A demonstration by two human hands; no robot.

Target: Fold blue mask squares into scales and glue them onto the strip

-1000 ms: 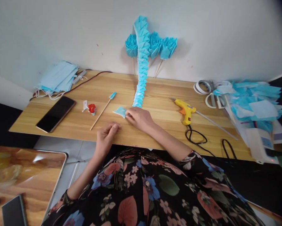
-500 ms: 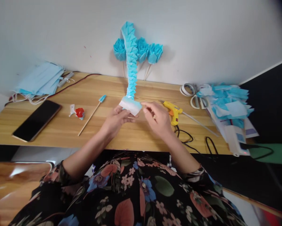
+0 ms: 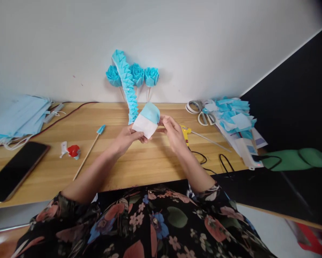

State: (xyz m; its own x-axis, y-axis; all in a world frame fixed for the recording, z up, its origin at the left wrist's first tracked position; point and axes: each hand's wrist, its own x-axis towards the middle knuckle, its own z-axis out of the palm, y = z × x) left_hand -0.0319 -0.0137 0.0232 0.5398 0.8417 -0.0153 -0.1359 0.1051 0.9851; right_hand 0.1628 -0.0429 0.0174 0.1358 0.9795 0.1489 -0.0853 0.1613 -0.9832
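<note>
Above the table I hold a blue-and-white fabric piece [image 3: 146, 126], its blue part partly folded over the white. My left hand [image 3: 130, 138] pinches its lower left side, with the thumb on top. At its right edge, the thumb and fingers of my right hand [image 3: 173, 132] grip the blue part. Just behind the piece, a long pleated blue strip [image 3: 127, 80] leans against the wall, its lower end partly hidden. Left of my hands lies a thin wooden stick [image 3: 88, 156] with a small blue folded tip [image 3: 101, 129].
Blue flowers [image 3: 151, 76] on sticks lean on the wall. At left are face masks [image 3: 18, 116], a phone [image 3: 17, 172] and a red-and-white wrapper [image 3: 73, 151]. At right are a yellow glue gun [image 3: 186, 133], scissors [image 3: 206, 117], tape [image 3: 194, 106] and blue scraps [image 3: 235, 114].
The fabric piece has been lifted off the table and partly unfolded between both hands. My left hand has come over to take hold of it. The view has turned to the right.
</note>
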